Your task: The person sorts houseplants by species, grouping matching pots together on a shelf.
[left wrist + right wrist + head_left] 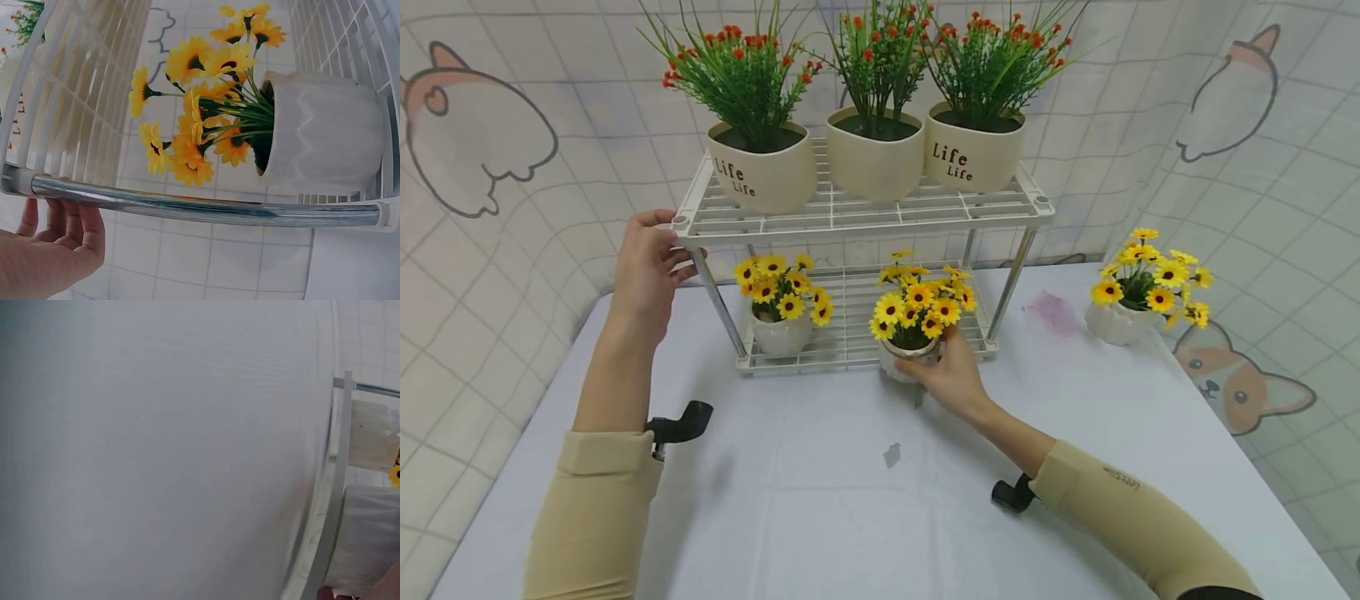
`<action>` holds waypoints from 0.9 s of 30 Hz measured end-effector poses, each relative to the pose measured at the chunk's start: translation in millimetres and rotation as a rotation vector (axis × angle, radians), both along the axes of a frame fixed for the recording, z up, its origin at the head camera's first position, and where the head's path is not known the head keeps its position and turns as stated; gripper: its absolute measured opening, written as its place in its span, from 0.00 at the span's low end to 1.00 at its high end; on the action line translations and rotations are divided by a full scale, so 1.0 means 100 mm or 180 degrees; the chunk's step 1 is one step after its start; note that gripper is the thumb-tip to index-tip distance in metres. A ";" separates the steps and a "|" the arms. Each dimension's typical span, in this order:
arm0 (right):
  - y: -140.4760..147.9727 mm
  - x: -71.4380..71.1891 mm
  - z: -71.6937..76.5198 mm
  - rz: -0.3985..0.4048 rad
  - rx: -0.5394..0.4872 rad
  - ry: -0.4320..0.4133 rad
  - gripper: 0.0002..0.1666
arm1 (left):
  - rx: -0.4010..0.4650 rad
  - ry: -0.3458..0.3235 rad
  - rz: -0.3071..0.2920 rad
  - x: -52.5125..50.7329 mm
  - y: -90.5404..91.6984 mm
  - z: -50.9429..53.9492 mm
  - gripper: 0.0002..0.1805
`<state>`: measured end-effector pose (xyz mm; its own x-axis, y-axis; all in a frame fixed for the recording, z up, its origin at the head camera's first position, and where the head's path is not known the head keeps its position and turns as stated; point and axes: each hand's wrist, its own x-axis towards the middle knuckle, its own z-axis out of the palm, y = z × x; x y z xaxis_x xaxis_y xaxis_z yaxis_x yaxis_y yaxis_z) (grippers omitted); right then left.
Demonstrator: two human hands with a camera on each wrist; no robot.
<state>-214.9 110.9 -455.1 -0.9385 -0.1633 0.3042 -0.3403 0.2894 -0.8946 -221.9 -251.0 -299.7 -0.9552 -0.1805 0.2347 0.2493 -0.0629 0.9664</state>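
A white two-tier wire rack (865, 223) with metal posts stands on the table. At its upper left corner, my left hand (643, 271) holds the shelf edge, fingers curled by the post (206, 209). My right hand (953, 375) grips a small white pot of yellow sunflowers (917, 312) at the lower shelf's front edge, thumb in front and fingers on its right side. In the right wrist view, that pot (362, 537) shows beside a bit of the hand (389, 586). Another sunflower pot (781, 333) sits on the lower shelf's left side; the left wrist view shows it (328, 134) close.
Three cream pots (876, 158) with red-flowered plants stand on the top shelf. A third sunflower pot (1120, 323) is on the white tablecloth (820, 517), right of the rack. A tiled-pattern curtain (587, 100) with cartoon dogs hangs behind.
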 end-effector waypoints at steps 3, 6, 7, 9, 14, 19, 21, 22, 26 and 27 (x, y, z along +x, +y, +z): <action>-0.08 -0.05 -0.02 -0.0066 0.0027 -0.0044 0.57 | 0.0010 0.0005 -0.0016 0.00 0.00 -0.01 0.13; -0.15 -0.09 -0.01 -0.0188 0.0043 -0.0179 0.55 | 0.0030 0.0004 -0.0023 -0.01 0.00 -0.01 0.14; -0.17 -0.10 -0.02 -0.0238 0.0035 -0.0225 0.54 | 0.0027 0.0003 -0.0026 -0.01 0.00 -0.01 0.14; -0.22 -0.12 -0.03 -0.0329 0.0000 -0.0302 0.52 | 0.0037 -0.0001 -0.0026 -0.02 0.00 -0.01 0.13; -0.33 -0.16 -0.06 -0.0358 -0.0100 -0.0286 0.49 | 0.0069 0.0002 -0.0016 -0.02 0.00 0.00 0.13; -0.37 -0.15 -0.05 -0.0299 -0.0088 -0.0239 0.47 | 0.0056 0.0012 -0.0011 -0.01 0.01 0.00 0.13; -0.38 -0.16 -0.05 -0.0290 -0.0053 -0.0270 0.46 | 0.0125 0.0009 -0.0032 -0.01 0.01 0.00 0.12; -0.38 -0.16 -0.04 -0.0286 -0.0028 -0.0288 0.46 | 0.0128 0.0008 -0.0030 -0.01 0.01 -0.01 0.12; -0.40 -0.21 -0.02 -0.0283 0.0056 -0.0344 0.45 | 0.0151 0.0002 -0.0030 -0.02 0.02 -0.02 0.12; -0.41 -0.22 -0.02 -0.0289 0.0073 -0.0351 0.45 | 0.0146 0.0004 -0.0034 -0.02 0.02 -0.02 0.13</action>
<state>-236.7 70.1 -456.7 -0.9772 -0.0820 0.1957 -0.2120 0.3353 -0.9180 -223.9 -249.2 -301.5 -0.9568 -0.1809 0.2275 0.2496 -0.1098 0.9621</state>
